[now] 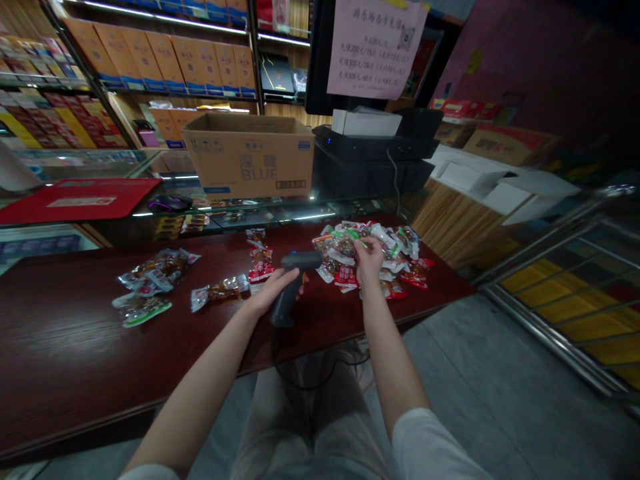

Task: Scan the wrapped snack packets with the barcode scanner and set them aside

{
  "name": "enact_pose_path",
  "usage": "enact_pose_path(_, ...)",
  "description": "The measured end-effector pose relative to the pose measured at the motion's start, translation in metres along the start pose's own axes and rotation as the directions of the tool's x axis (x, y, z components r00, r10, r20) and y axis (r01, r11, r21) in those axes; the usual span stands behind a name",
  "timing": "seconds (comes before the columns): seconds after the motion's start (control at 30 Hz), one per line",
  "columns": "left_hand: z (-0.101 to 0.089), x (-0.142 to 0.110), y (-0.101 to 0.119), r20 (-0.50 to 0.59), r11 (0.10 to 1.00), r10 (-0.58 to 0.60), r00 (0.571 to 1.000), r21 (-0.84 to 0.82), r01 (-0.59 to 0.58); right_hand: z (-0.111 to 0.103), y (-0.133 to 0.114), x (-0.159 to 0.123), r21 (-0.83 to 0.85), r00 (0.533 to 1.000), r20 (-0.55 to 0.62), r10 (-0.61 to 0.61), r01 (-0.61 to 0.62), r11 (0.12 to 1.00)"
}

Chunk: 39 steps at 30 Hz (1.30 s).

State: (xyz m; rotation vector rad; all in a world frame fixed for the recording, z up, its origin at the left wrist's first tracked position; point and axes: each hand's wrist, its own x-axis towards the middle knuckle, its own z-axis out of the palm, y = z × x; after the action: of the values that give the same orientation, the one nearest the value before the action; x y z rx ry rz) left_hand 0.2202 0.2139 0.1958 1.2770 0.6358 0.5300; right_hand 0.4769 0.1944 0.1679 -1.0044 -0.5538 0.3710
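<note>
My left hand (273,293) is wrapped round the grip of a dark handheld barcode scanner (286,300), its head pointing right over the table. A black cable hangs from its handle. At the right, my right hand (370,260) pinches the edge of a clear, green-trimmed snack packet (345,244) on a heap of vacuum-packed snacks (395,243). Just left of the scanner lie a red snack packet (261,265) and a silver-ended packet with brown contents (220,291). Farther left is a smaller group of packets (160,272), with a green-edged one (141,308) in front.
The packets lie on a dark red wooden table (210,347). Behind stand a glass counter, an open cardboard box (250,157), a black mouse (170,203) and a red mat (80,200). A monitor with a paper notice (375,50) rises behind. A metal rack (565,287) stands right.
</note>
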Motion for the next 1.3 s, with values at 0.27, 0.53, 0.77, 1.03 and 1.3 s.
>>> enact_pose_path(0.27, -0.003, 0.004, -0.004, 0.007, 1.0, -0.019, 1.0, 0.013, 0.019, 0.0, 0.008, -0.001, -0.171, 0.994, 0.065, -0.09, 0.1, 0.98)
enact_pose_path(0.53, -0.002, 0.002, -0.001, 0.006, 1.0, -0.004, 1.0, 0.02, 0.004, -0.002, 0.006, -0.001, -0.134, 0.998, 0.043, -0.039, 0.044, 0.99)
enact_pose_path(0.77, -0.001, 0.001, -0.001, -0.002, 1.0, 0.001, 1.0, 0.015, -0.001, -0.003, 0.005, -0.002, -0.133, 0.998, 0.045, 0.049, -0.043, 0.99)
enact_pose_path(1.03, 0.001, -0.001, 0.002, 0.004, 1.0, 0.002, 1.0, 0.014, -0.002, 0.0, -0.007, -0.007, 0.0, 0.966, 0.123, 0.227, -0.229, 0.973)
enact_pose_path(1.3, 0.004, 0.0, 0.0, -0.019, 1.0, -0.018, 1.0, -0.003, 0.018, 0.002, -0.013, -0.014, -0.051, 0.949, 0.24, 0.202, -0.196, 0.979)
